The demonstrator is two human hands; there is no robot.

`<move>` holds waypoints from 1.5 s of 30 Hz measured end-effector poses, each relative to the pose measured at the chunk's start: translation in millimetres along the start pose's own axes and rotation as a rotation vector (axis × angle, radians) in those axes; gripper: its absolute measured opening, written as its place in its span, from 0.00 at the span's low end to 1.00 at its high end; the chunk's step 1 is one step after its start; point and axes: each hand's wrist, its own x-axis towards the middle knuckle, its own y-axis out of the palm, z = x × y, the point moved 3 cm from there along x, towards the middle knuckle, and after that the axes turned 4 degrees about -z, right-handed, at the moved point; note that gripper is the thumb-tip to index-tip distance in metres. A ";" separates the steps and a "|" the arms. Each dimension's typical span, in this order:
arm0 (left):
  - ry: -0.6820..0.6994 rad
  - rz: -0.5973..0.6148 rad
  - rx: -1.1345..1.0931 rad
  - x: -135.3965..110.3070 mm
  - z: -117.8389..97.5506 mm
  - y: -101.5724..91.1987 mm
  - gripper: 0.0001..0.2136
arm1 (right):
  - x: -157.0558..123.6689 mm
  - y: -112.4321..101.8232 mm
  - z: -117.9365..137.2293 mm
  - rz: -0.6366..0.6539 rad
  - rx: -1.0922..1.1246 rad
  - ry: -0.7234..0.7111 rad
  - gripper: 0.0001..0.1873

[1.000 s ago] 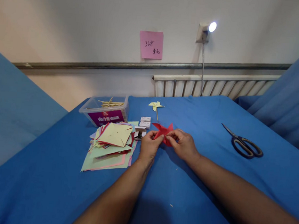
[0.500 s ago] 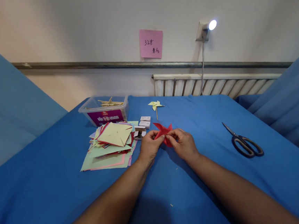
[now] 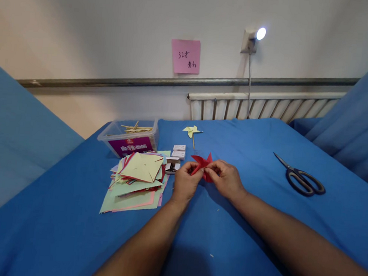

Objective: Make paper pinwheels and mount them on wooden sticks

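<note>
Both hands pinch a red paper pinwheel (image 3: 203, 161) just above the blue cloth. My left hand (image 3: 186, 181) grips its left side, thumb toward the middle. My right hand (image 3: 227, 178) has thumb and fingers closed on the right part near the centre. Folded red points stick up between the hands; the lower part is partly covered by fingers. Beyond it lies a pale yellow pinwheel (image 3: 191, 131) on a wooden stick. Left of my left hand sits a small open box (image 3: 172, 166) with dark small items inside, in front of two small white boxes (image 3: 179, 151).
A pile of coloured paper squares (image 3: 142, 167), some with cut corners, lies to the left. Behind it stands a clear plastic tub (image 3: 128, 144) of wooden sticks. Scissors (image 3: 299, 176) rest at the right. A radiator (image 3: 264, 104) lines the wall, and blue curtains hang at both sides.
Both hands keep hold of the red pinwheel and its paper points have shifted slightly between the fingers. The rest of the view has moved down a little.
</note>
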 end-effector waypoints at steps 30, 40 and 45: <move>0.047 0.103 0.104 -6.7 -10.2 -2.0 0.06 | 11.9 -16.1 1.2 0.182 -0.096 -0.274 0.12; 0.023 0.105 0.047 -9.6 -15.9 -1.6 0.04 | 9.3 -19.0 6.7 0.268 -0.048 -0.295 0.07; 0.035 0.100 0.059 -8.1 -12.3 -2.1 0.04 | 8.7 -13.6 2.8 0.192 0.009 -0.192 0.04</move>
